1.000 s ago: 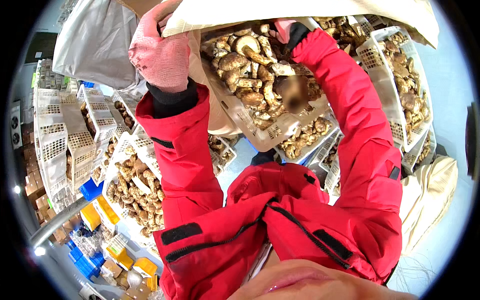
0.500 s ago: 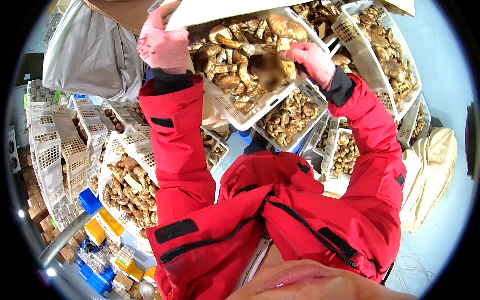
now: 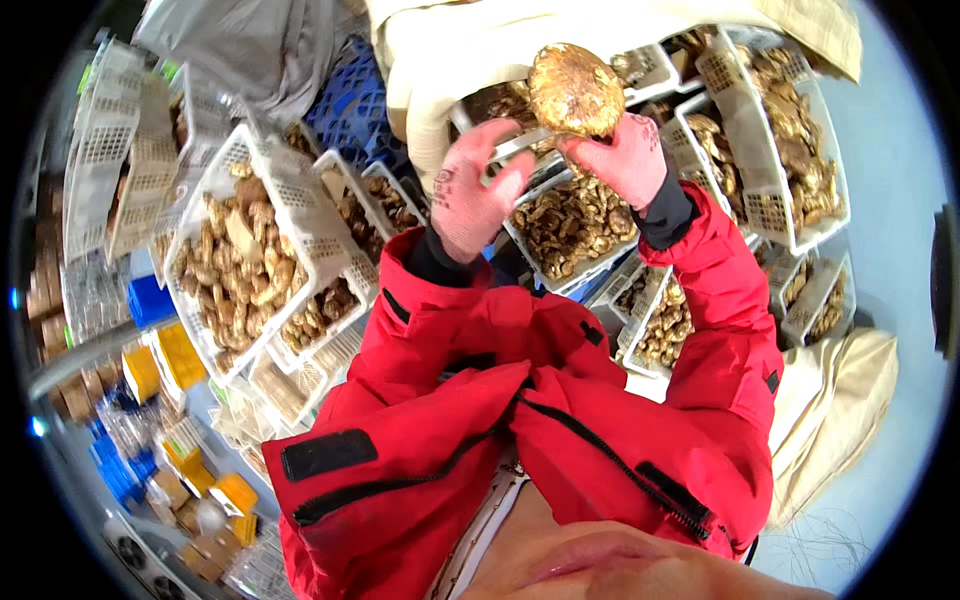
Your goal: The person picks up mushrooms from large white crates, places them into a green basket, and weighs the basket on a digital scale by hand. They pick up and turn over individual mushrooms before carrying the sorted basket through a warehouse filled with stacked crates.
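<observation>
My right hand (image 3: 622, 162), in a pink glove, grips a large mushroom (image 3: 575, 88) with a broad brown cap. The cap faces up, and its stem is mostly hidden. Close by on the left, my left hand (image 3: 472, 192), also gloved in pink, has thumb and fingers apart. A narrow pale strip (image 3: 520, 145) shows in the gap between them; I cannot tell what it is or whether the hand touches it. Beneath both hands, a white basket (image 3: 568, 284) is filled with smaller mushrooms (image 3: 572, 225). Cream cloth (image 3: 450, 65) drapes over things beyond the hands.
White perforated baskets of mushrooms stand on the left (image 3: 228, 372) and right (image 3: 835, 205). A blue crate (image 3: 350, 105) and a grey cover (image 3: 250, 45) lie at the far left. Folded cream cloth (image 3: 840, 415) is at the right. Yellow bins (image 3: 180, 355) stand lower left.
My left hand has left the far cloth and come down beside the right. The mushroom is lifted, its cap now upward. The large-mushroom basket is mostly out of sight, and the view has shifted.
</observation>
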Demonstrator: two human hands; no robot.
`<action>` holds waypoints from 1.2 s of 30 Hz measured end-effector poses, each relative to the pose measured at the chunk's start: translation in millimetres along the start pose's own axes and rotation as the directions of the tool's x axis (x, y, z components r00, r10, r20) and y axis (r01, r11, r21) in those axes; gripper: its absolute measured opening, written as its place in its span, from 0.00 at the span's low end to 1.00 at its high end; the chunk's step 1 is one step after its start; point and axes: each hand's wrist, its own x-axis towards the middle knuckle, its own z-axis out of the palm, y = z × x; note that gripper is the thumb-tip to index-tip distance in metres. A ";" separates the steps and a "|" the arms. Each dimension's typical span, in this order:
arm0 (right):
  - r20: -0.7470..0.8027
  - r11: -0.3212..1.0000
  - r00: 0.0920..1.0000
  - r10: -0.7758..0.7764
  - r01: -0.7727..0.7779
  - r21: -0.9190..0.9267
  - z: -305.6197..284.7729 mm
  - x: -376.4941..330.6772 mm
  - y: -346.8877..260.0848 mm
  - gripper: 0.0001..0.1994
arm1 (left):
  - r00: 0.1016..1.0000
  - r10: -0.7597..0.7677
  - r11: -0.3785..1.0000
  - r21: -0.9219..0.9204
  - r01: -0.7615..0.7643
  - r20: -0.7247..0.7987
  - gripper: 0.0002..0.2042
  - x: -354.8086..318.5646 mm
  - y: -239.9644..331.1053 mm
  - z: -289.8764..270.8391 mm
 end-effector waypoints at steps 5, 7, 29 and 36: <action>0.126 0.964 0.964 -0.235 0.248 -0.094 38.4 -30.1 -54.3 0.16 | 0.997 -0.071 0.920 -0.388 0.059 -0.015 0.33 -75.4 13.0 -17.5; 0.257 0.950 0.925 -0.281 0.307 -0.065 52.2 -45.0 -79.6 0.16 | 0.989 -0.148 0.891 -0.430 0.143 0.022 0.33 -105.1 31.2 -37.8; 0.824 0.596 0.005 -0.566 0.693 0.405 548.2 -255.6 -305.8 0.21 | -0.093 -0.629 0.748 -0.568 -0.344 -0.772 0.14 -584.5 -151.0 -247.9; 0.860 0.712 -0.275 -0.430 0.483 0.511 656.9 -345.3 -350.1 0.15 | -0.482 -0.492 0.857 -0.303 -0.417 -0.726 0.18 -711.0 -152.5 -280.7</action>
